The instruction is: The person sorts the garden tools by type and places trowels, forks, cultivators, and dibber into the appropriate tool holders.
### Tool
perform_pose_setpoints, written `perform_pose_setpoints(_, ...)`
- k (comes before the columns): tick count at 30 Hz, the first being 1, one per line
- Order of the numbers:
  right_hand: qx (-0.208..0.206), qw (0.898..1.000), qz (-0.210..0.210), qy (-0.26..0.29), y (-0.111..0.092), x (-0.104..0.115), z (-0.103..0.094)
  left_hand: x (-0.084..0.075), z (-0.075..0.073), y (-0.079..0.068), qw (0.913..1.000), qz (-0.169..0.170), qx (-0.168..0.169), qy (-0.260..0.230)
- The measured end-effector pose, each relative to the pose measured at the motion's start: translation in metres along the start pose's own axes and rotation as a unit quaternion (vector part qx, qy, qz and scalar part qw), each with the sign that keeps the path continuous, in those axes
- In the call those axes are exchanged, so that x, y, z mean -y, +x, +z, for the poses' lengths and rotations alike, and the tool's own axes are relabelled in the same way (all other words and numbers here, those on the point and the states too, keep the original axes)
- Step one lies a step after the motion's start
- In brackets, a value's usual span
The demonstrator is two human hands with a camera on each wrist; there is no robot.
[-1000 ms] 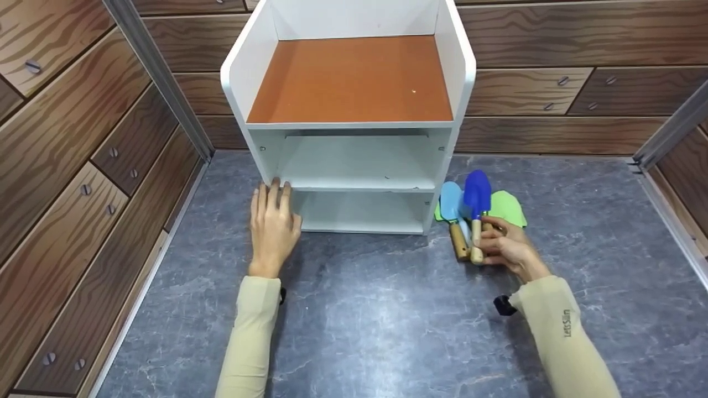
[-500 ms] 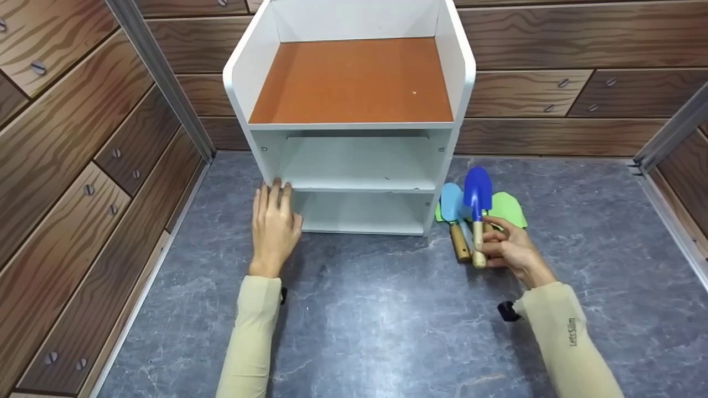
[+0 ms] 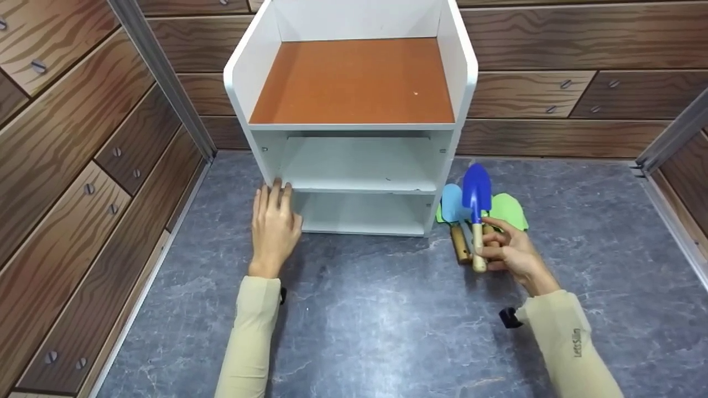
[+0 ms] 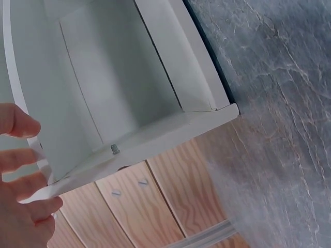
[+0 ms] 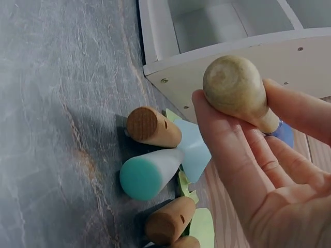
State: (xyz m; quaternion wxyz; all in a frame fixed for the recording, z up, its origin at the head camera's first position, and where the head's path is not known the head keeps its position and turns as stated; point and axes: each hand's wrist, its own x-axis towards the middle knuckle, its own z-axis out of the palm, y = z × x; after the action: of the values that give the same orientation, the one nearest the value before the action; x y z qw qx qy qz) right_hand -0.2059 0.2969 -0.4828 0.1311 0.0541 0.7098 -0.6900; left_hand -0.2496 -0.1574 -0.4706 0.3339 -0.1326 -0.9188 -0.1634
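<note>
In the head view my right hand (image 3: 514, 251) holds a blue trowel (image 3: 477, 190) by its pale wooden handle, blade pointing away, raised above other garden tools. The right wrist view shows the handle (image 5: 235, 85) between thumb and fingers. Beneath it lie a light blue trowel (image 3: 452, 203) with a brown wooden handle and a light green tool (image 3: 509, 210). A teal-ended handle (image 5: 142, 178) rests among the brown ones. My left hand (image 3: 272, 229) touches the left front edge of a white shelf unit (image 3: 354, 189), fingers extended at the middle board.
The shelf unit has an orange top board (image 3: 354, 83) between raised white sides. It stands on a grey marbled surface (image 3: 359, 320). Wood-patterned panels (image 3: 553, 33) surround the area at the back, left and right, with metal strips (image 3: 160, 77) at the corners.
My right hand has drawn slightly toward me and lifted the blue trowel a little higher off the other tools. The left hand stays at the shelf edge.
</note>
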Motion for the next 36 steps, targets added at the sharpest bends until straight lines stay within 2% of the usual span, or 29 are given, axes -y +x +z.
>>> perform_pose_setpoints(14, -0.009, 0.999, -0.044, 0.015, -0.012, -0.001, 0.01, -0.002, -0.002, 0.001, 0.9999, 0.004, -0.005, -0.012)
perform_pose_setpoints(21, -0.003, 0.998, -0.066, -0.004, -0.015, 0.001, 0.014, -0.001, -0.001, 0.0, 0.9999, -0.002, -0.005, -0.016)
perform_pose_setpoints(29, -0.008, 0.997, -0.081, 0.006, -0.021, 0.005, 0.021, -0.001, 0.0, -0.003, 0.9998, -0.002, -0.007, -0.017)
perform_pose_setpoints(36, 0.006, 0.993, -0.116, 0.028, -0.024, 0.01, 0.026, -0.001, -0.003, 0.0, 0.9999, 0.003, -0.004, -0.009)
